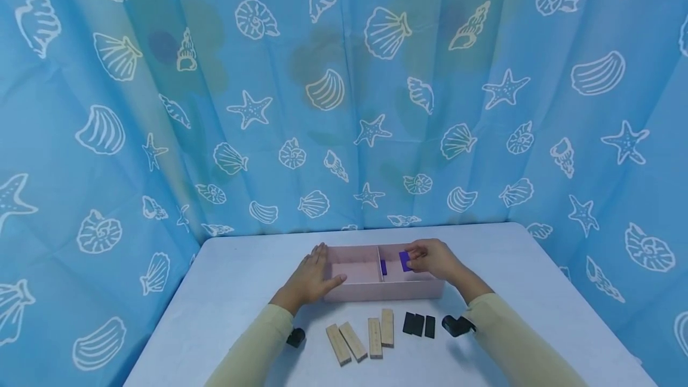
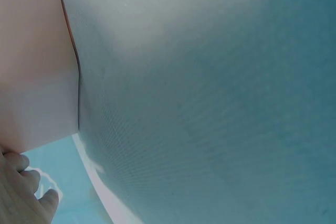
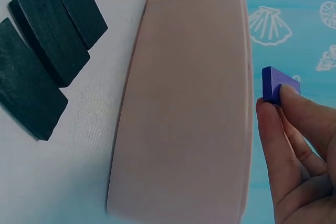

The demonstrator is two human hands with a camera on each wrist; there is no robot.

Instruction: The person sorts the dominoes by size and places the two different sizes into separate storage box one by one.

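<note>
A shallow pink box [image 1: 384,292] with a divider stands on the white table. Over its right compartment, my right hand [image 1: 430,257] pinches a purple block [image 1: 405,261] between thumb and fingers; the right wrist view shows the same block [image 3: 273,84] held at its lower end. Another purple block [image 1: 384,267] is inside that compartment, beside the divider. At the box's left end my left hand [image 1: 314,273] rests on the rim, fingers along the outer side and thumb spread over the near edge. The left wrist view catches its fingertips [image 2: 32,179] at the box's side.
Several pale wooden blocks [image 1: 353,341] lie on the table [image 1: 236,291] in front of the box. To their right are three black blocks [image 1: 418,324], two of them touching. Behind the table hangs a blue curtain [image 1: 344,136] printed with white shells.
</note>
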